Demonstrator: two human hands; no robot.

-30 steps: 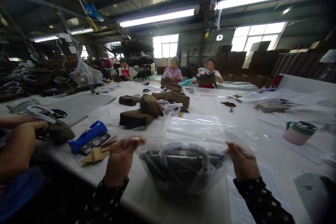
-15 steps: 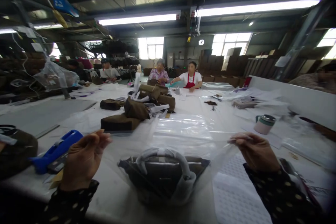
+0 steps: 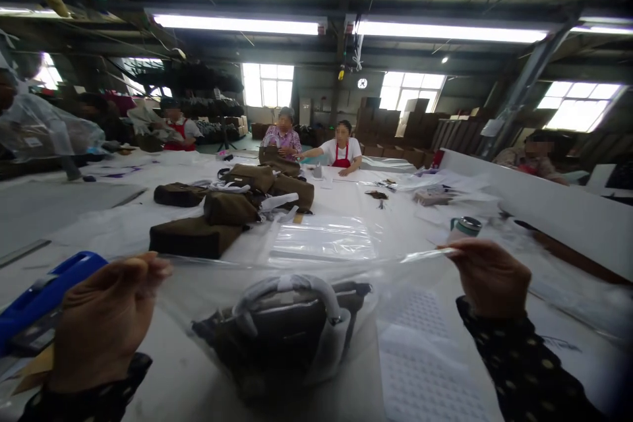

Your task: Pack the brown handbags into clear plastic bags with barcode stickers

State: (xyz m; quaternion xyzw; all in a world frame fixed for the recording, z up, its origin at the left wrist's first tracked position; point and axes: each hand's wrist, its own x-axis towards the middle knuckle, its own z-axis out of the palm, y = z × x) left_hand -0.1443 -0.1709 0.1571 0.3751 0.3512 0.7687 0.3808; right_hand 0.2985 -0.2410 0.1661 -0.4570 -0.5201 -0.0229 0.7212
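A clear plastic bag [image 3: 395,277] is stretched wide between my two hands. My left hand [image 3: 106,316] pinches one corner of its upper edge, and my right hand [image 3: 487,277] pinches the opposite corner. Inside the plastic sits a dark olive handbag [image 3: 281,343], its arched handle [image 3: 291,287] wrapped in white padding. The handbag leans a little and its lower part is blurred. Beside my left hand lies a blue tape dispenser-like tool [image 3: 49,297], partly out of frame.
Brown handbags [image 3: 237,194] are heaped beyond my left hand. Flat clear plastic bags [image 3: 321,237] lie mid-table. A lidded mug [image 3: 463,227] stands behind my right hand, and a printed sheet [image 3: 425,356] lies nearer. Co-workers [image 3: 341,148] sit across the table [image 3: 341,188].
My hands have moved farther apart, pulling the bag's upper edge taut. The handbag inside has tilted, and the view has turned slightly right.
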